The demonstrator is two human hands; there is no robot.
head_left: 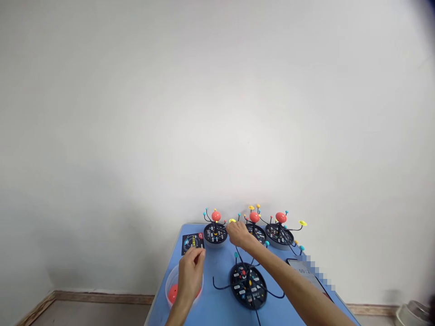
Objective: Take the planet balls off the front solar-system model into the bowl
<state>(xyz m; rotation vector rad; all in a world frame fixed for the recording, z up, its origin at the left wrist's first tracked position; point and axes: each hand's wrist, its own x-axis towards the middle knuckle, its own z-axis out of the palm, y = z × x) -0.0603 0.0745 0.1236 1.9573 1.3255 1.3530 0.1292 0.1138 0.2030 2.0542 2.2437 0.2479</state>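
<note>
Three assembled solar-system models stand along the far edge of a blue table: the left model, the middle model and the right model, each a round dark base with a red ball and small coloured balls on black wire arms. My right hand reaches between the left and middle models, fingers closed by a small yellow piece. My left hand hovers over a clear bowl holding a red ball, fingers pinched together. A fourth dark base with bare wire arms lies nearer me.
A dark printed card lies at the table's far left corner. A phone-like screen, partly blurred out, rests at the right edge. A white wall rises behind the table. A pale container sits on the floor at far right.
</note>
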